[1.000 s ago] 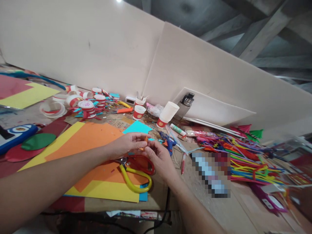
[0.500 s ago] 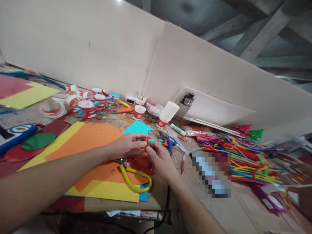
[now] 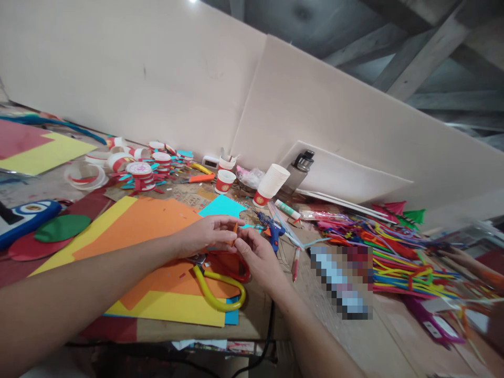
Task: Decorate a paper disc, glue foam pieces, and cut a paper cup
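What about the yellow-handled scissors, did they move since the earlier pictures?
No, the scissors look unmoved, neither nearer nor farther from the front edge of the table.

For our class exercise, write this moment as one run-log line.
left hand: pinching small orange piece; right hand: fingertips at same piece; scissors: over orange paper; glue gun: near right hand

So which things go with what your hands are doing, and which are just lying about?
Probably in the job:
- orange piece, held between left hand and right hand
- orange paper, same colour
- scissors, close by

Probably just lying about:
- bottle
- green circle
- glue stick
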Available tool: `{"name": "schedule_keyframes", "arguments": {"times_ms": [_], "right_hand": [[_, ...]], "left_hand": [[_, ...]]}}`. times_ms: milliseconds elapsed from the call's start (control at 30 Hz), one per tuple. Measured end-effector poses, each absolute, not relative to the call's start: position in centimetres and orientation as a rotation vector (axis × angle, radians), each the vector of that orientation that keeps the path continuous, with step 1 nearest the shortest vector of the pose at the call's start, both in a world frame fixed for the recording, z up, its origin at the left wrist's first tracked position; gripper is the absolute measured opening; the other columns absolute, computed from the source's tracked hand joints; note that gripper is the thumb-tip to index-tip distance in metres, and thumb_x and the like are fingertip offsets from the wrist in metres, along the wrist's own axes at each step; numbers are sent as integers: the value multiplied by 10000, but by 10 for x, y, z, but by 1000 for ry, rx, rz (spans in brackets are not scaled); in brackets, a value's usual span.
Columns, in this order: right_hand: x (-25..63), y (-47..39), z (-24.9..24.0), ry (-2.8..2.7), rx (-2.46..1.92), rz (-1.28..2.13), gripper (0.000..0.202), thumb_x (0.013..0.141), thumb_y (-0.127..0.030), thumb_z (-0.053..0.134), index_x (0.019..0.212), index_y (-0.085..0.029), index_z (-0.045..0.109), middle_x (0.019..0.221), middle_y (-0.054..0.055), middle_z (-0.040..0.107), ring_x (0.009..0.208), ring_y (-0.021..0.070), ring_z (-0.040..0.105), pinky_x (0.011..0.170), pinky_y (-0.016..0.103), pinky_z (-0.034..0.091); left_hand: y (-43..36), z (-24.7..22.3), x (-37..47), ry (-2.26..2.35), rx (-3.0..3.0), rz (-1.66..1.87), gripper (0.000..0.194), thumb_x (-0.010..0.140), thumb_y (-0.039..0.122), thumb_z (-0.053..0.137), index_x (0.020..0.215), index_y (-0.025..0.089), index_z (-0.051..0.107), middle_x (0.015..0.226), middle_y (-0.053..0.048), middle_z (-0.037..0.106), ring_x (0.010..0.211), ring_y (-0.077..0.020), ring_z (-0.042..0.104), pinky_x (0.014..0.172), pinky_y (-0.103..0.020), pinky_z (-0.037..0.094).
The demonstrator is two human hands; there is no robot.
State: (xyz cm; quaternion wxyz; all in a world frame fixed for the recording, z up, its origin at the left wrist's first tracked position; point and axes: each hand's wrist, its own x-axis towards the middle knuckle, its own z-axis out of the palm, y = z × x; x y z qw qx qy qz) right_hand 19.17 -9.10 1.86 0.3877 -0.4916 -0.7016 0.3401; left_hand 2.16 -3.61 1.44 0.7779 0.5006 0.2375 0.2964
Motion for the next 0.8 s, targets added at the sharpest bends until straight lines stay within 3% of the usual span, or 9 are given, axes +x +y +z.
{"name": "schedule_keyframes", "arguments": {"times_ms": [200,600,800], "right_hand": [[194,-89,17,-1748,-1286,918,275,924,-430,451,806,-196,532,775,-7,581,748,136,538,696,260,404],[193,-90,21,-1690,-1295,986,247,902,-410,469,783,-197,509,736,-24,549,692,124,514,647,243,398],[193,-89,22,-1683,-1294,1008,259,895,-422,468,774,-196,503,704,-29,518,647,116,471,609,240,381]], "left_hand": [[-39,14,22,505,1275,630,486,752,239,689,1220,162,583,1043,-84,657,888,-173,629,897,-367,468],[-34,11,21,449,1365,567,620,741,259,690,1329,185,507,1171,-112,623,996,-215,612,912,-379,457],[-36,14,18,448,1389,555,581,782,281,655,1334,175,510,1048,-96,647,938,-201,617,918,-388,453]]}}
